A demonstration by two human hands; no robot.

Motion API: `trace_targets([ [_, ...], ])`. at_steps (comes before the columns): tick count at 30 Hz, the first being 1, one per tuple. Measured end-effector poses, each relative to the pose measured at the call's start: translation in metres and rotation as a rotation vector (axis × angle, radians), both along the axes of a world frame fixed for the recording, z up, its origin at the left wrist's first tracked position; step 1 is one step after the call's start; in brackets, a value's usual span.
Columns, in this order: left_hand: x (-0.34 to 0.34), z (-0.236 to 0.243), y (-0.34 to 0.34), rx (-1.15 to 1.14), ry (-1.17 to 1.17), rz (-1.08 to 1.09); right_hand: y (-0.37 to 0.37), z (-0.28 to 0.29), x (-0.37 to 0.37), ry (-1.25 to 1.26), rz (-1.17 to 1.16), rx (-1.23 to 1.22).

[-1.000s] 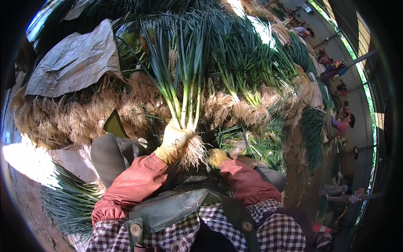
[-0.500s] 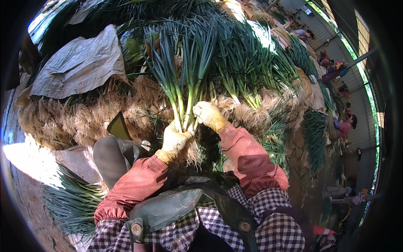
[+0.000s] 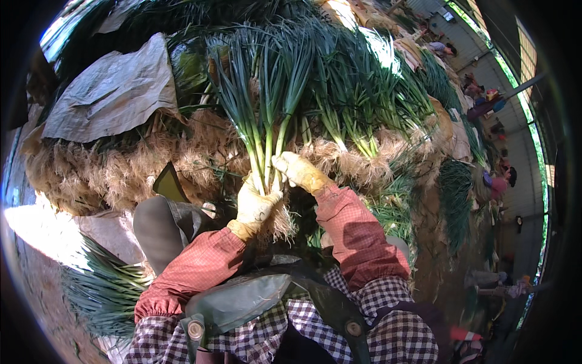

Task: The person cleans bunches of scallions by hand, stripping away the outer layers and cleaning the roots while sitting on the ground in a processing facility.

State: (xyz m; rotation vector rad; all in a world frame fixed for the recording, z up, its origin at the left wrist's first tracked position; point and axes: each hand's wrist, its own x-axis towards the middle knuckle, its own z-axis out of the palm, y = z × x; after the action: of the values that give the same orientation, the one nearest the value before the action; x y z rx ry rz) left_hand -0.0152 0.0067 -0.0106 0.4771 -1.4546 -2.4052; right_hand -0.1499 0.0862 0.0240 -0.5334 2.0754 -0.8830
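Observation:
My left hand (image 3: 256, 207), in a pale yellow glove, is wrapped round a small bunch of green onions (image 3: 268, 142) just above their roots. The white stems rise out of the fist, and the long dark leaves fan away from me. Below the fist hangs a tuft of pale, stringy roots (image 3: 279, 223). My right hand (image 3: 301, 171), gloved alike, pinches the rightmost stem of the bunch low down, close above the left thumb. Its fingertips are partly hidden against the stem.
A long heap of green onions (image 3: 357, 91) lies ahead, roots (image 3: 103, 173) toward me. A whitish woven sheet (image 3: 118, 91) covers its left part. Another pile of green onions (image 3: 103, 285) lies at lower left. Several people are far right, one in a pink top (image 3: 498, 185).
My right hand has shifted slightly left and down along the stem toward the left hand. The left hand has tipped a little right, still gripping the bunch.

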Motion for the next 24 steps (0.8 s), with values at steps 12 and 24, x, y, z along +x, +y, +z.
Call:
trace_targets([
  [12,-0.005,-0.016,-0.019,0.122,-0.142,0.006,0.037,0.040,0.020,-0.328,-0.475,-1.102],
  [24,-0.007,-0.019,-0.016,0.309,-0.329,-0.118,0.027,-0.051,0.045,0.019,-0.110,-0.607],
])
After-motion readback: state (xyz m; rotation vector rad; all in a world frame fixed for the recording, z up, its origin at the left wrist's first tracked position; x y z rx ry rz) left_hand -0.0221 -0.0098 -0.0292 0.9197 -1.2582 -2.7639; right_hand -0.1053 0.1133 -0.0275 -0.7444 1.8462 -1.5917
